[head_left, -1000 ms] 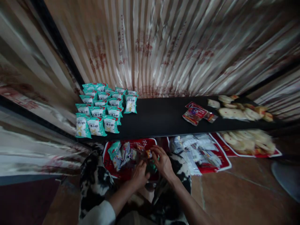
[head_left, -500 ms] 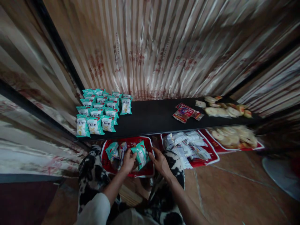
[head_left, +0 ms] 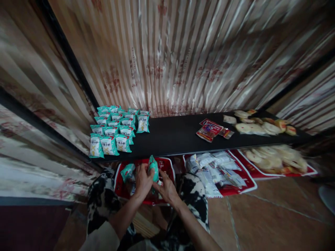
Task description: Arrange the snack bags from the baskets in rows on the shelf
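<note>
My left hand (head_left: 142, 181) is closed round a teal snack packet (head_left: 153, 167) and holds it upright above a red basket (head_left: 167, 165) on the floor. My right hand (head_left: 165, 188) is just below and to the right, its fingers touching the underside of the same packet. Another teal packet (head_left: 128, 172) lies in the basket at the left. On the black shelf (head_left: 172, 134) in front of me, rows of matching teal packets (head_left: 112, 130) stand at the left end.
Red sachets (head_left: 209, 129) and pale round snacks (head_left: 259, 126) lie on the shelf's right part. Below it, red trays hold white wrapped packets (head_left: 211, 165) and more round snacks (head_left: 274, 160). Striped curtains hang behind and left. Black-and-white patterned trousers cover my knees.
My left hand has lifted a teal packet up out of the red basket, and my right hand has moved in under it. The view has shifted slightly.
</note>
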The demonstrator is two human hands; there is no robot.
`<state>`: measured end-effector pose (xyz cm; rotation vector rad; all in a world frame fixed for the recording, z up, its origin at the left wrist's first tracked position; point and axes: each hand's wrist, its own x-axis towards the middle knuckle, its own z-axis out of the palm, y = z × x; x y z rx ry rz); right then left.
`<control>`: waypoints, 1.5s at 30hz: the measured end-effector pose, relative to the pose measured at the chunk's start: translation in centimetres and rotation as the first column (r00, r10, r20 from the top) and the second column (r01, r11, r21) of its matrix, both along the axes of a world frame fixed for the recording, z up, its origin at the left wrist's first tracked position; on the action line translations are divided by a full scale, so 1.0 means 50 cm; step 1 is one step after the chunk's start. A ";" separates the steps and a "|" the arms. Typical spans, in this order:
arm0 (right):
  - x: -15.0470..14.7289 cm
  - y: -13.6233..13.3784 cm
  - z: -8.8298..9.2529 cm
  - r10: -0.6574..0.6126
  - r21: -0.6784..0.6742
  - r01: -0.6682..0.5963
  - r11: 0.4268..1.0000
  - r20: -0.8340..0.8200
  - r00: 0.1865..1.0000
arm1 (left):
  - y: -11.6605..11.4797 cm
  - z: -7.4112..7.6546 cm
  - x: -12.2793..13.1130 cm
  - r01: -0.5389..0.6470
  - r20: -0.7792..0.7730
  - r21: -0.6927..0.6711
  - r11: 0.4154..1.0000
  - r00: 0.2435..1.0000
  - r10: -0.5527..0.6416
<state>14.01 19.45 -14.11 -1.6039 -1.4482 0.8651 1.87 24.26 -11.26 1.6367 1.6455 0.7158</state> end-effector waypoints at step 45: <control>0.027 0.523 -0.017 -0.102 0.175 0.098 0.980 0.012 0.995 | 0.286 -0.070 0.036 -0.120 0.070 0.251 0.961 0.992 0.106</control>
